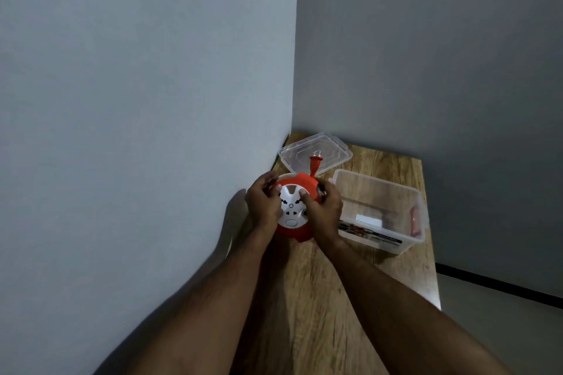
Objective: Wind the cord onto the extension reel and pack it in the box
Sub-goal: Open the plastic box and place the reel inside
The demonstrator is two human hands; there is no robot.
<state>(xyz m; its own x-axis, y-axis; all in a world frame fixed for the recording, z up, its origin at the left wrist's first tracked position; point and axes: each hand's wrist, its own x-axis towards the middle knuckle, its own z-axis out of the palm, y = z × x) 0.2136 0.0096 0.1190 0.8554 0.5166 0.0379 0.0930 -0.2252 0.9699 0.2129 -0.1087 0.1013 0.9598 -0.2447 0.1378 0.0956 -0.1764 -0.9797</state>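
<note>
A round extension reel (293,211), red with a white socket face, is held above the wooden table between both hands. My left hand (263,203) grips its left rim, fingers curled over the edge. My right hand (323,207) grips the right side, with the thumb pressed on the white face. The red plug (313,164) sticks up from the reel's top on a short stub of cord. An open clear plastic box (384,207) stands just right of the reel, with a label on its front wall.
The box's clear lid (315,151) lies flat behind the reel by the wall corner. Grey walls close off the left and back of the wooden table (329,292). A red item and a white piece show through the box. The table's right edge drops to the floor.
</note>
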